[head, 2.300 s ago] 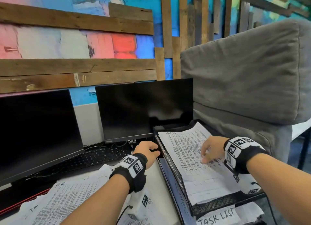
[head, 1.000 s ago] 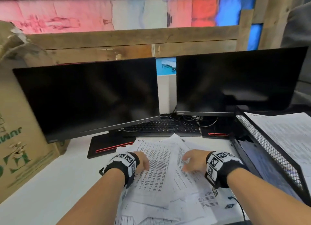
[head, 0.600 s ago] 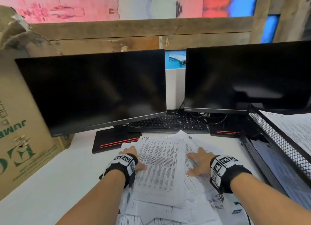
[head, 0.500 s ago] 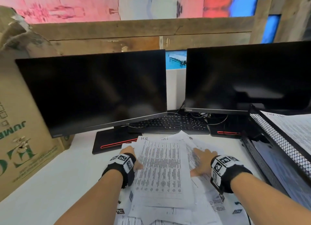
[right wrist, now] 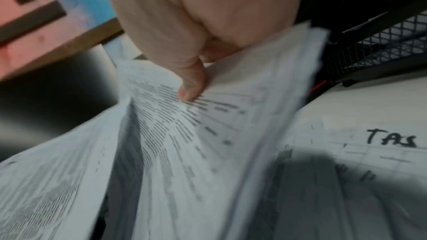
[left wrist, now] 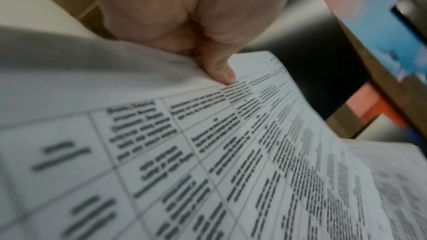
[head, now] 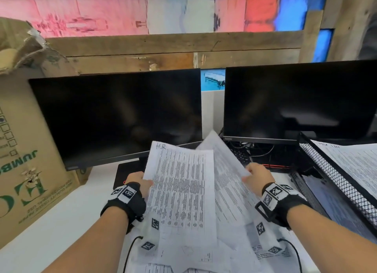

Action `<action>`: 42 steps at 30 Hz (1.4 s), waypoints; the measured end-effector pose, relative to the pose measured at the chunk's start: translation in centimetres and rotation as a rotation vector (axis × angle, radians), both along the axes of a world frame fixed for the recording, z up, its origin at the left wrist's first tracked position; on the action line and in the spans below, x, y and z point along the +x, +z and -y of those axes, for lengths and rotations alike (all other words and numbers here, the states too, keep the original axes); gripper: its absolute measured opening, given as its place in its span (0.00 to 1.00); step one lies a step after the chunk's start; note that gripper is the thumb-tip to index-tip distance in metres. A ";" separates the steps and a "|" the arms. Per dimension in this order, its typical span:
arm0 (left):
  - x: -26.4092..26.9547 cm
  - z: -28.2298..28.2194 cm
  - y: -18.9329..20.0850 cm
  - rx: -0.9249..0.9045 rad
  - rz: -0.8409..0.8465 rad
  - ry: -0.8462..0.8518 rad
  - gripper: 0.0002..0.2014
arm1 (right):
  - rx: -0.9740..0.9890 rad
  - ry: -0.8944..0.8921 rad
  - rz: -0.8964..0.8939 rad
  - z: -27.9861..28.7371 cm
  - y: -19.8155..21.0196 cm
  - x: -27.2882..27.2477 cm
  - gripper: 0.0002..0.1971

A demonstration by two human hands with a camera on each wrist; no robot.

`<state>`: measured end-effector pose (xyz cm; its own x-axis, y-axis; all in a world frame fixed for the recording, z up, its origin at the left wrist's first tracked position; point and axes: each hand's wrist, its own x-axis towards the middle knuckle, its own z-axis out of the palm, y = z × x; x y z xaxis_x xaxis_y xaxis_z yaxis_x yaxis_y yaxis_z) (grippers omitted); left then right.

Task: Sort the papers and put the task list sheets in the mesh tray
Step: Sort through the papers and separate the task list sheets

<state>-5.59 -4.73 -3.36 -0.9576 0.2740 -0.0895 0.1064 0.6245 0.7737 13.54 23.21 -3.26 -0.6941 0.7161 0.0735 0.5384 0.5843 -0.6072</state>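
My left hand (head: 140,182) pinches the left edge of a printed sheet headed "H.R" (head: 179,187), thumb on top (left wrist: 219,70), and holds it tilted up off the pile. My right hand (head: 256,175) pinches the right edge of a few other printed sheets (head: 222,170), thumb on the print (right wrist: 191,87), lifted beside the first. Under them a loose pile of papers (head: 204,258) lies on the white desk; one sheet there begins "TAS" (right wrist: 390,140). The black mesh tray (head: 336,178) stands at the right with a task list sheet (head: 355,162) in it.
Two dark monitors (head: 122,117) (head: 295,103) stand close behind the papers, a keyboard (head: 240,156) between their bases. A cardboard box (head: 26,160) fills the left side. Bare white desk (head: 67,221) lies left of my left arm. Thin cables (head: 130,248) run over the pile.
Both hands went from resting flat on the pile to pinching sheets and lifting them up toward the monitors. Before that they came over from the mesh tray.
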 end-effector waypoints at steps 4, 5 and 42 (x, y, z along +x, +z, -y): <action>0.4 -0.5 1.2 0.316 -0.080 0.066 0.08 | -0.112 0.034 -0.398 -0.3 2.7 1.1 0.02; 0.6 -0.8 1.6 0.390 -0.079 0.086 0.08 | -0.169 0.056 -0.481 -0.3 3.3 1.5 0.02; 2.8 -8.8 -1.7 -0.425 -0.128 -0.219 0.18 | -0.271 0.039 -0.289 -2.8 0.5 3.6 0.17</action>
<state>-2.78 4.09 -5.10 -0.8923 0.4347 -0.1222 0.3481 0.8345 0.4271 17.17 25.97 -2.80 -0.6998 0.7096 0.0819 0.3034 0.3990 -0.8653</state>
